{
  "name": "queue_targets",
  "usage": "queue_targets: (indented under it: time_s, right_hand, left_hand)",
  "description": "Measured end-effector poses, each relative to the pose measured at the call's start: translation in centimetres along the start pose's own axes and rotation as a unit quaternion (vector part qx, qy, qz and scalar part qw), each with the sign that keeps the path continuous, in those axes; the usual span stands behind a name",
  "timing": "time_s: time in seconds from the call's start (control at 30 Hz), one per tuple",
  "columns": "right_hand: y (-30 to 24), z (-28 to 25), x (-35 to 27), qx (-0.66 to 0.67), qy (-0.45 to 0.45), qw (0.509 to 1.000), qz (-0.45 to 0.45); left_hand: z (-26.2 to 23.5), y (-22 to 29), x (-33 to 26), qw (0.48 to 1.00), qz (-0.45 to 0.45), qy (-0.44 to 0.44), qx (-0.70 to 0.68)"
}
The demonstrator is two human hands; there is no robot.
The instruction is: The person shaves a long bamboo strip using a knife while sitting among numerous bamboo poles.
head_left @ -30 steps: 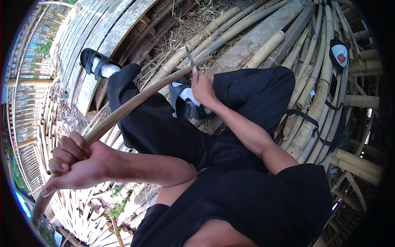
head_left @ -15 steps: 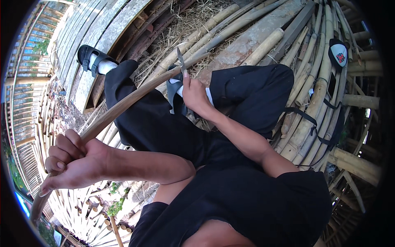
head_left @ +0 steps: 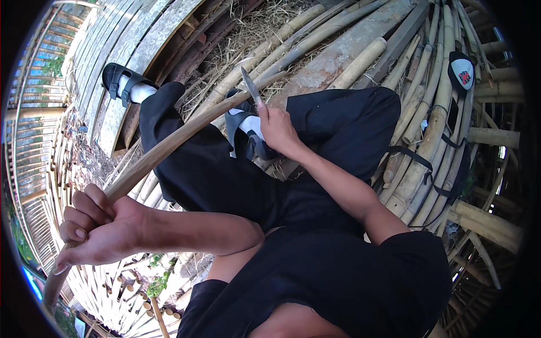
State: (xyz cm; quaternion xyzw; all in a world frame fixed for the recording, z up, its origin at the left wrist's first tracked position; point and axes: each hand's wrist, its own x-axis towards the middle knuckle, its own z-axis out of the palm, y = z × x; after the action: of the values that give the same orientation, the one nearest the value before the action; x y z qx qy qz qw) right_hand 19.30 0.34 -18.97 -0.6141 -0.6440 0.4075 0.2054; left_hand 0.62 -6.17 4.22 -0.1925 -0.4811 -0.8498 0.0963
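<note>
My left hand (head_left: 107,228) is wrapped round the lower part of a long wooden pole (head_left: 169,145), which slants up and right across my legs. The pole's far end lies over my sandalled foot (head_left: 248,127) and by the bamboo. In my right hand (head_left: 279,130) is a knife (head_left: 252,87), its handle mostly hidden in the fist and thumb laid along it. The blade points up and left, close to the pole's far end; I cannot tell whether it touches the wood.
Bamboo poles (head_left: 420,163) lie along my right side, with a black-and-white cap (head_left: 461,71) and a black strap (head_left: 414,153) on them. Grey planks (head_left: 127,53) stretch to the upper left, under my other sandal (head_left: 125,83). Dry straw (head_left: 265,31) covers ground ahead. A bamboo fence (head_left: 35,135) stands left.
My right hand with the knife has shifted slightly right and down, and the blade has tilted further left, showing more of its flat. My left hand's grip on the pole has barely moved.
</note>
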Motion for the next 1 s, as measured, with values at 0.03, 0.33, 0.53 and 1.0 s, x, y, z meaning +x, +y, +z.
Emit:
queue_targets:
  time_s: [0.03,0.33,0.53,1.0]
  right_hand:
    - [1.4,-0.3,0.9,-0.018,-0.002,0.999,0.038]
    - [-3.7,-0.5,-1.6,0.045,-0.024,0.999,-0.008]
    - [3.4,0.0,1.9,-0.018,0.005,0.996,0.091]
    - [-1.8,-0.4,-1.9,0.156,-0.114,0.981,0.035]
  left_hand:
    - [0.2,0.0,-0.1,1.0,0.001,0.0,0.0]
    - [-0.3,-0.3,0.3,1.0,-0.003,-0.005,-0.007]
    - [0.4,-0.1,-0.1,0.999,0.003,-0.029,-0.013]
    - [0.3,-0.1,-0.1,1.0,0.003,-0.019,-0.02]
